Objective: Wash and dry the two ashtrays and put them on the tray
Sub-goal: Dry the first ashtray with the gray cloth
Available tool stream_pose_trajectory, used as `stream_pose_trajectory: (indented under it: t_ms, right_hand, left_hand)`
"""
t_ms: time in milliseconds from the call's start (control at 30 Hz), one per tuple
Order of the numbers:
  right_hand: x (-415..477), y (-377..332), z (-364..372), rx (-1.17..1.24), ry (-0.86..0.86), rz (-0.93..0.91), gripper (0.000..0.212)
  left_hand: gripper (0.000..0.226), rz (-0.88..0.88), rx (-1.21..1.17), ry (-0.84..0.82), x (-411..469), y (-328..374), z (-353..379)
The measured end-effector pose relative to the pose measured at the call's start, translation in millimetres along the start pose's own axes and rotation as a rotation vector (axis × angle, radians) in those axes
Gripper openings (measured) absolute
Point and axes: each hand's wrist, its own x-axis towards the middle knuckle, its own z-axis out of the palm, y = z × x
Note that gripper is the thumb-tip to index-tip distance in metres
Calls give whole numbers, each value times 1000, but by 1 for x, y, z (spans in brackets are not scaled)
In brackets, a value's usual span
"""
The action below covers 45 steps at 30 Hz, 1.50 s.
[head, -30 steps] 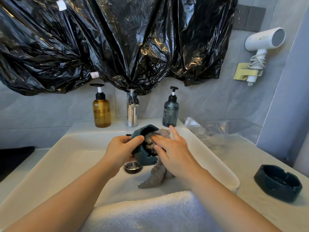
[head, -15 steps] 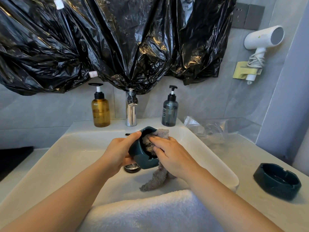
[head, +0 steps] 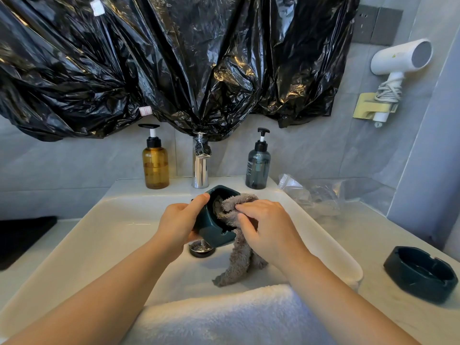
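- The left hand (head: pixel 178 224) clamps a dark green glazed ashtray (head: pixel 213 226) tipped on its side, thumb over the rim.
- The right hand (head: pixel 267 227), at its 3 o'clock, pinches a grey fluffy cloth (head: pixel 237 257) into the bowl.
- Both hang over the white basin (head: pixel 112 235).
- A second dark ashtray (head: pixel 420 273) sits at 4 o'clock, well apart on the counter.

Over the white sink (head: pixel 104 235), the left hand (head: pixel 180 224) has its grip around a tilted dark-green ashtray (head: pixel 214 226), while the right hand (head: pixel 267 229) presses a grey cloth (head: pixel 239 255) into its bowl. A second ashtray (head: pixel 420 273) sits on the tabletop (head: pixel 388 235) at the right.
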Motion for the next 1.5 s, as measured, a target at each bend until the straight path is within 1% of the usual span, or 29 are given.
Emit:
stream_pose_trajectory:
  t_ms: [100,233,367,467,533,733,900,1000,1167,1367,1500]
  right_hand:
    - [1,-4,1,-43,-131,-24,50]
    - [2,-10,0,-96,-220,-21,56]
    - [1,-9,-1,-83,-309,-40,61]
    - [2,-11,-3,-145,-364,-67,79]
    - [4,-12,-3,-192,-355,-80,87]
    - [6,-6,1,-193,-300,-110,79]
    - [6,-6,3,-142,-286,-87,70]
    - [5,-9,6,-143,-292,-123,62]
    - [5,-11,8,-156,-296,-103,72]
    - [8,-13,6,-18,-303,-90,66]
    - [9,-8,7,61,-372,-54,67]
  left_hand:
    - [34,8,-6,0,-2,1,0]
    - [32,16,-1,-24,-3,1,0]
    - [32,24,20,-40,-1,1,-4]
    - [34,26,2,-39,1,0,-6]
    - [33,22,-2,-36,2,0,-6]
    - [34,9,16,-22,4,1,-6]
    - [38,28,63,-30,4,-1,-9]
    - [38,39,58,-48,3,-1,-8]
    - [32,60,40,-82,0,0,-4]
    - [33,66,70,-99,2,0,-6]
    - [32,82,61,-123,0,-1,-5]
